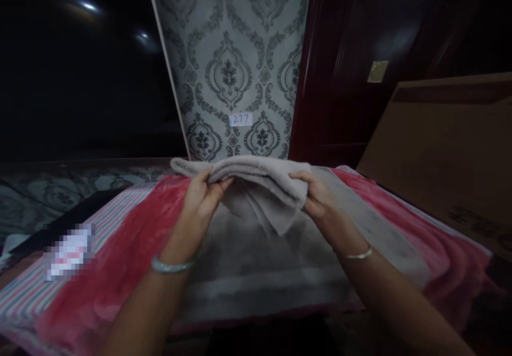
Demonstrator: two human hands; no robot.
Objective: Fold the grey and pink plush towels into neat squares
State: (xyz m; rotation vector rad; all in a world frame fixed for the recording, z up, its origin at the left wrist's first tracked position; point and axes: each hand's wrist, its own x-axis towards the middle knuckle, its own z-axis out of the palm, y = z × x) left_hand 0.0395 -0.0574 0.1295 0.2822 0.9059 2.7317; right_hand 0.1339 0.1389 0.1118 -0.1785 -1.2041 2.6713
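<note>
Arms (pixel 176 244) outstretched forward, left grip (pixel 204 196) and right grip (pixel 317 195) pinching folded grey cloth (pixel 264 168)

A plain pale grey is shown by the folded cloth (pixel 260 164). At six o'clock, the sheet (pixel 248 257) is coloured in darker grey. The blanket (pixel 152 222) at eight o'clock is coloured pinkish red, and the underlying cloth (pixel 114 204) is striped in pink, white and grey-blue. At twelve o'clock, the pale wallpaper (pixel 229 73) is patterned with dark grey leafy medallions.
</note>
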